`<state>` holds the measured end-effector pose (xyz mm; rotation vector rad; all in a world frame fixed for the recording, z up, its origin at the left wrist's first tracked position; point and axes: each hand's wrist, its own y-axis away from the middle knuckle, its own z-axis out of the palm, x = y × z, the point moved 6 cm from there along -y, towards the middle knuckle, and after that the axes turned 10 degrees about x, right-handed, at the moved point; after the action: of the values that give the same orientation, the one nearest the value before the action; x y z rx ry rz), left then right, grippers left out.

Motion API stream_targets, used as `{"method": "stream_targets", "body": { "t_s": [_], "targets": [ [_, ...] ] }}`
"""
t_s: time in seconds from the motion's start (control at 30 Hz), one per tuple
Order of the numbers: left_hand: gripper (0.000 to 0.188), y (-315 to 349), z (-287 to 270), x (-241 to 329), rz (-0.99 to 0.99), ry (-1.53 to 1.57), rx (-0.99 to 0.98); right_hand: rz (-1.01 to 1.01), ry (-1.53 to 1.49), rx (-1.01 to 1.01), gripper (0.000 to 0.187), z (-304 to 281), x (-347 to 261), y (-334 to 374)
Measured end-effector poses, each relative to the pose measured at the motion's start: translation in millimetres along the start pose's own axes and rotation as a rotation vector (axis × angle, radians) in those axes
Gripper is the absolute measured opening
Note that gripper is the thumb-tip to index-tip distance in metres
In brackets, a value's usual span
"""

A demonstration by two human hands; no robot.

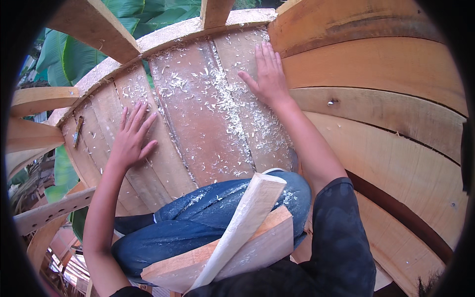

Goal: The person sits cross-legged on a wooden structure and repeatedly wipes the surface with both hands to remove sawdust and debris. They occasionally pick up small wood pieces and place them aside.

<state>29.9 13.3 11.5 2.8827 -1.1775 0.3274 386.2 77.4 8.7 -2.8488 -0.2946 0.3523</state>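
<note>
My left hand lies flat on the plank floor, its fingers spread and nothing in them. Farther off to the right, my right hand rests palm down on the planks near the side wall, thumb held apart from the fingers. Pale wood shavings are scattered over the boards between the two hands, thickest along a seam. Across my lap lie a pale wooden pole and a thick wooden board, the pole crossing over the board.
Curved plank siding rises along the right. A curved wooden rim bounds the far side, with upright posts standing on it. A small narrow tool or stick lies at the far left. Large green leaves show beyond.
</note>
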Motion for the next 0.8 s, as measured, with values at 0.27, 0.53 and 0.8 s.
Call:
{"method": "stream_targets", "body": {
  "t_s": [0.27, 0.53, 0.8],
  "targets": [
    [0.07, 23, -1, -11, -0.012, 0.022, 0.036, -0.189, -0.111, -0.2, 0.072, 25, -67, -18],
    [0.067, 18, -6, -9, -0.023, 0.05, 0.054, 0.333, 0.057, 0.143, 0.054, 27, 15, -79],
    [0.066, 22, -8, -10, -0.052, 0.065, 0.055, 0.073, -0.166, 0.061, 0.045, 32, -61, -65]
  ]
}}
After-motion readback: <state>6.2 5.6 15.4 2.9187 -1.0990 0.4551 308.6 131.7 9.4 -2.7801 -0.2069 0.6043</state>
